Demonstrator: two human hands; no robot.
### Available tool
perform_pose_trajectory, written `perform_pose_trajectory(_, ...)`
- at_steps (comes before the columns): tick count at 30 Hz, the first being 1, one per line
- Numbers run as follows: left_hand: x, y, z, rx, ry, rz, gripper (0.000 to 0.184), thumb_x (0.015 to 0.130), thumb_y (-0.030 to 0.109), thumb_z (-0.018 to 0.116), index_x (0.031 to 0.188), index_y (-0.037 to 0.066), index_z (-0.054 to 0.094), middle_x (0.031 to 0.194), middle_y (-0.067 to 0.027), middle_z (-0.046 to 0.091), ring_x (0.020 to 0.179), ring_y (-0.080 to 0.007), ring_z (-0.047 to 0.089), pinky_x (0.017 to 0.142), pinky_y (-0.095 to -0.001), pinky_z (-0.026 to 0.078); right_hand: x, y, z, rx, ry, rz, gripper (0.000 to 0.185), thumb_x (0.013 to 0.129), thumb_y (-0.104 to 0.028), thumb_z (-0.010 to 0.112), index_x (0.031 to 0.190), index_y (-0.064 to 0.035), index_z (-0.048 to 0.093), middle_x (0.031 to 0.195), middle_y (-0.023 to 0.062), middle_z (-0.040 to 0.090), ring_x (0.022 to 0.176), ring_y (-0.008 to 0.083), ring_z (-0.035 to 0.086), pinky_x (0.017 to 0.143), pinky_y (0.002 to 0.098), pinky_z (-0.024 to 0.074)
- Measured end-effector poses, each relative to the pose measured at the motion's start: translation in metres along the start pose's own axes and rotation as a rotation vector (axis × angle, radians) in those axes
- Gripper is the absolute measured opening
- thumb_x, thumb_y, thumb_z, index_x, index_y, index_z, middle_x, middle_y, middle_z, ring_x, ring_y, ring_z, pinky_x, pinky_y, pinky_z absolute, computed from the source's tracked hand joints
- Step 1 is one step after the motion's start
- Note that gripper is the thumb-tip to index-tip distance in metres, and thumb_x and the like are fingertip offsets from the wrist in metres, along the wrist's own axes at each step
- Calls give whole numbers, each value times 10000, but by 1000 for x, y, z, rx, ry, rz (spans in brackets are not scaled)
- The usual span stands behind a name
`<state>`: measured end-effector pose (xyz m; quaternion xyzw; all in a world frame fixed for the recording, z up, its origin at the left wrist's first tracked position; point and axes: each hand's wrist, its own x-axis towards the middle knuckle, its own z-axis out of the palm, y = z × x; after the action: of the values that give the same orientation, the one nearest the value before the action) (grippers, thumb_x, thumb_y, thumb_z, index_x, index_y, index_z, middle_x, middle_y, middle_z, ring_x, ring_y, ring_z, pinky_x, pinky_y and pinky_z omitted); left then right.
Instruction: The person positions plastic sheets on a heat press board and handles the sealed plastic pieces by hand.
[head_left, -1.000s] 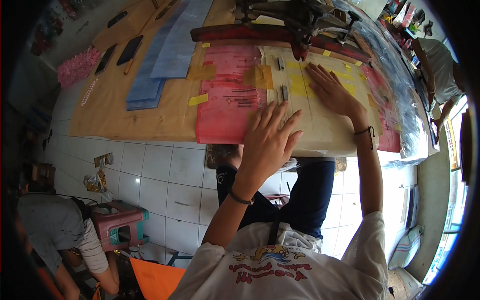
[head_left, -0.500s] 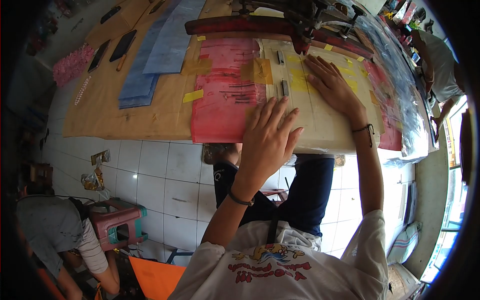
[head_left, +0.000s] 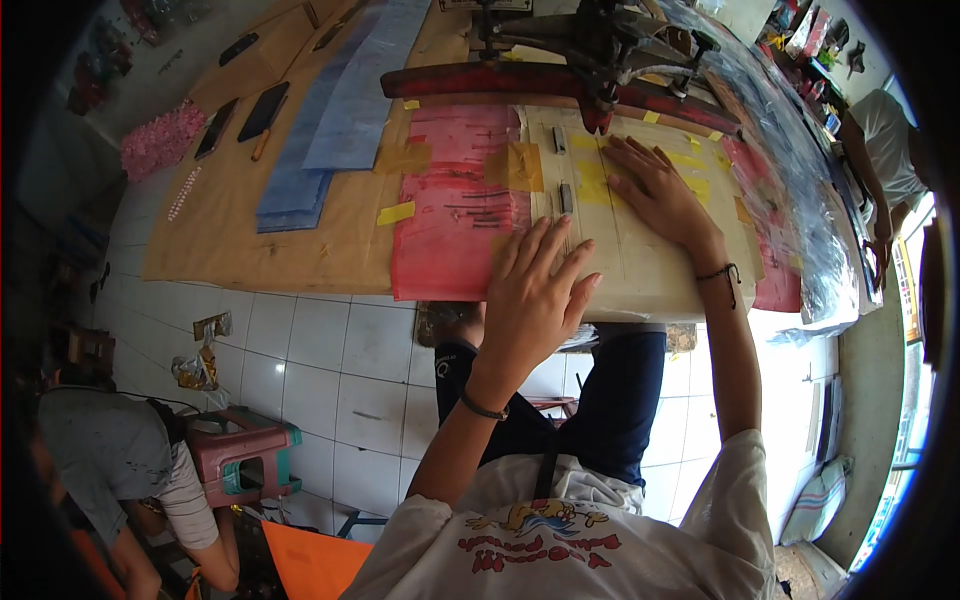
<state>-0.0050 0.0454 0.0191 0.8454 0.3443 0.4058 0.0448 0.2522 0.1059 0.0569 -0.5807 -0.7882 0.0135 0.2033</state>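
My left hand (head_left: 537, 285) lies open, palm down, over the border between the red sheet (head_left: 440, 245) and the cream-coloured board (head_left: 620, 270). Its fingers point away from me. My right hand (head_left: 658, 192) rests flat and open on the cream board, fingertips close to yellow tape strips (head_left: 597, 190). Two small dark metal pieces (head_left: 566, 198) sit on the board beyond my left fingertips. Brown tape (head_left: 525, 167) overlaps the red sheet's edge. Just past my right fingertips hangs a red and black metal frame (head_left: 480, 80) with screw clamps.
Blue sheets (head_left: 350, 130), a phone (head_left: 263, 112) and pink bubble wrap (head_left: 160, 137) lie on the left of the table. Clear plastic (head_left: 815, 225) covers its right side. One person (head_left: 110, 450) sits low at left near a stool (head_left: 245, 460); another person (head_left: 885, 150) is at right.
The whole view has shifted slightly, so the table and frame appear lower. Both hands stay flat in nearly the same places on the board.
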Motion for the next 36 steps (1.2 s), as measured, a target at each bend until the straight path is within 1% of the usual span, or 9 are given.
perform_pose_trajectory(6,-1,1,0,10,14,0,347,949,303,658,1238,115,695,1369,-160,609,1289,-353,548,1117,-499,397,-3,-5,-3,27,9,11,496,1035,-368,536,1436,-77,555,1539,160,484,1490,339,351,1241,507,216)
perform_pose_trajectory(9,0,2,0,9,26,-2,338,943,302,668,1224,118,701,1362,-158,615,1287,-354,551,1115,-500,399,-5,-11,-2,-16,21,24,489,1024,-359,554,1420,-73,568,1518,159,509,1478,340,372,1236,504,236)
perform_pose_trajectory(14,2,5,-2,-8,14,-22,317,932,280,683,1205,121,707,1352,-155,624,1281,-353,557,1115,-498,400,-7,-12,-2,33,48,-17,479,1013,-349,568,1395,-60,584,1482,164,543,1458,341,402,1229,496,262)
perform_pose_trajectory(18,1,5,-1,12,-2,-15,327,953,300,655,1213,104,697,1362,-181,605,1288,-365,545,1131,-500,388,-6,-10,0,26,63,-28,480,1009,-347,576,1390,-55,586,1468,169,554,1440,354,423,1222,502,274)
perform_pose_trajectory(21,2,6,-2,23,-9,-16,325,953,294,654,1214,104,697,1362,-183,605,1284,-368,549,1130,-503,389,-7,-11,0,37,95,-45,454,1002,-319,590,1359,-40,610,1439,188,574,1424,361,442,1212,490,296)
perform_pose_trajectory(24,3,8,-3,26,-10,-17,324,949,286,661,1215,104,696,1360,-183,607,1279,-370,553,1126,-504,393,-9,-18,-4,25,93,-13,427,996,-261,605,1351,-23,619,1436,203,571,1432,348,436,1208,439,323)
perform_pose_trajectory(30,3,8,-4,29,-13,-14,327,941,280,674,1217,106,696,1363,-183,607,1278,-369,555,1122,-505,397,-9,-17,-3,104,124,-35,398,1002,-247,588,1311,0,636,1408,220,586,1396,370,470,1190,442,355)
perform_pose_trajectory(33,3,8,-3,36,-19,-16,331,943,290,672,1219,110,697,1367,-182,605,1280,-368,554,1122,-506,396,-9,-13,0,109,121,-39,404,1008,-239,577,1333,-2,620,1422,219,574,1401,366,466,1195,445,347)
perform_pose_trajectory(36,3,8,-4,37,-29,-20,335,945,299,670,1221,112,697,1371,-180,602,1284,-366,552,1121,-507,395,-8,-13,-2,119,85,-38,412,1023,-201,553,1383,-3,583,1459,214,545,1435,352,429,1212,439,323)
